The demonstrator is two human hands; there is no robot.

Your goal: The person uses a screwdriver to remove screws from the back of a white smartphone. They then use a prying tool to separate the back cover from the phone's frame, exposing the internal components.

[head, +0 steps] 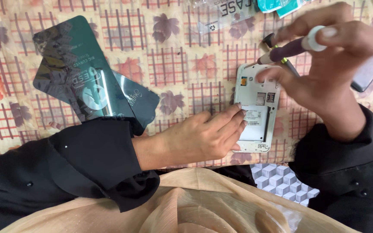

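A white phone (pixel 256 125) with its back cover off lies on the patterned cloth (pixel 175 64), its inner frame and battery bay showing. My left hand (pixel 203 136) rests flat against the phone's left edge, fingertips on it, holding it in place. My right hand (pixel 324 60) grips a purple-handled screwdriver (pixel 288 49) with a white cap, its tip pointing at the phone's upper left corner. One finger of the right hand touches the phone's top edge.
Two dark green glossy packets (pixel 78 73) lie at the left of the cloth. A clear plastic packet (pixel 225 15) sits at the top. A dark phone-like slab (pixel 370 71) lies partly behind my right hand. Beige fabric (pixel 186 203) covers my lap.
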